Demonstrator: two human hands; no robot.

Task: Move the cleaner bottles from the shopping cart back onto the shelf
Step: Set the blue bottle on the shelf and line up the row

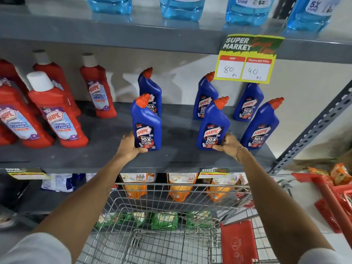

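Two blue cleaner bottles with orange caps stand upright at the front of the grey shelf (177, 157). My left hand (130, 146) grips the base of the left bottle (146, 122). My right hand (229, 144) grips the base of the right bottle (213, 124). Several more blue bottles stand behind and to the right, one at the front right (262, 124). Below my arms, the wire shopping cart (171, 216) shows no bottles in the part I can see.
Red bathroom cleaner bottles (57, 115) fill the shelf's left side. A yellow price tag (247, 60) hangs from the upper shelf, which holds light-blue bottles (182, 6). Orange pouches (180, 187) sit on the lower shelf. A red cart handle (329, 195) is at right.
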